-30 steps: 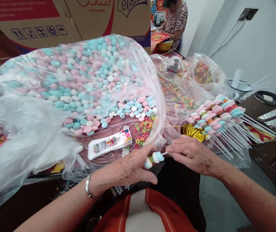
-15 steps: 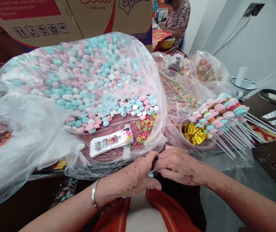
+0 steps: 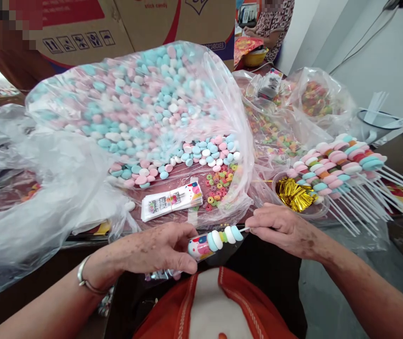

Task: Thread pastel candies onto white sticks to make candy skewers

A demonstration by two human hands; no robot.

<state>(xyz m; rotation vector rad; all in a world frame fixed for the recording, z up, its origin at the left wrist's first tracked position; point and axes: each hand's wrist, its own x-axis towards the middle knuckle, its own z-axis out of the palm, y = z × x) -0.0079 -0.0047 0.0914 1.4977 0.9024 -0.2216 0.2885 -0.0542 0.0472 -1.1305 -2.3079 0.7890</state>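
Observation:
A marshmallow candy stick [image 3: 224, 237], with blue and white pieces and a green-yellow ring between them, lies slantwise over my lap. Its lower end is inside a clear printed wrapper [image 3: 200, 247]. My left hand [image 3: 155, 247] is closed round the wrapped end, thumb below and fingers above. With thumb and fingertips, my right hand [image 3: 281, 228] pinches the white stick at the other end. Just beyond the hands, a stack of printed wrappers [image 3: 171, 201] rests on the table beside loose ring candies [image 3: 219, 186].
A large plastic bag of marshmallow candies [image 3: 134, 103] covers the table's middle. At right are gold twist ties [image 3: 295, 194] in a tub, a pile of candy sticks [image 3: 339, 165] and a mug of white sticks [image 3: 378, 122]. Behind stand a carton [image 3: 152, 28] and a person [image 3: 275, 23].
My hands have moved apart, the left going leftward and the right slightly right. The candy stick, mostly hidden before, now shows between them, partly inside the wrapper. The view has shifted a little.

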